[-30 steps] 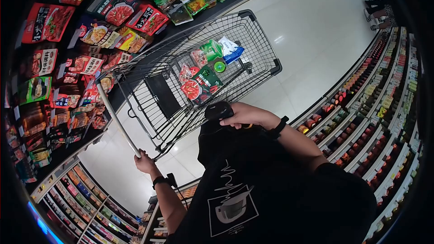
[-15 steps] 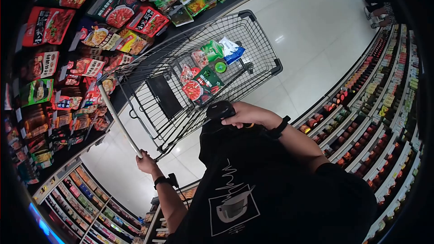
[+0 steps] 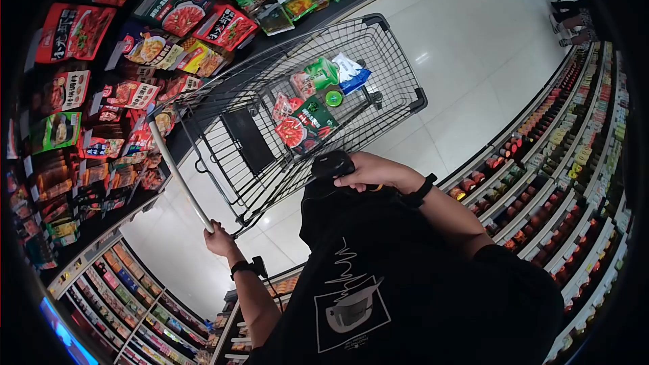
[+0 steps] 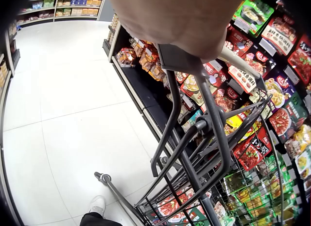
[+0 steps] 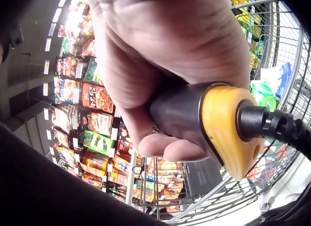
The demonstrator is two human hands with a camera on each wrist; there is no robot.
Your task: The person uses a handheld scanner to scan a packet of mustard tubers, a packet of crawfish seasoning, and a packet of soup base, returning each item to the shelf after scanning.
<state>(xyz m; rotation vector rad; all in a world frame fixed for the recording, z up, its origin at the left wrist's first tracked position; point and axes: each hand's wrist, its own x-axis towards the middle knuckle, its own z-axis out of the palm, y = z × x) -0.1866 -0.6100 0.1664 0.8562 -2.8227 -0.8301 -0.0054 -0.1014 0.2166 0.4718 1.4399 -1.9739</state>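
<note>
My left hand (image 3: 218, 238) grips the near end of the pale handle bar (image 3: 179, 172) of a wire shopping cart (image 3: 419, 98). In my right hand (image 3: 378, 170) is a black and yellow barcode scanner (image 5: 180, 107), fingers wrapped around its grip. A coiled black cord runs from the scanner's yellow end. The scanner's dark head (image 3: 331, 164) overlaps the cart's near side in the head view. Inside the cart lie a green packet (image 3: 321, 74), a blue and white bag (image 3: 353, 76), a round green-lidded container (image 3: 333, 99) and a dark green packet with a red food picture (image 3: 307, 125).
Shelves of seasoning packets (image 3: 128, 98) line the side beyond the cart. Long shelves of jars and bottles (image 3: 541, 182) run along the right, and another shelf unit (image 3: 128, 297) stands at lower left. Pale tiled floor (image 3: 466, 61) stretches ahead, with people's legs (image 3: 571, 23) far off.
Everything in the head view has shifted very slightly to the right. Both hands keep their holds, and the cart's contents lie as before.
</note>
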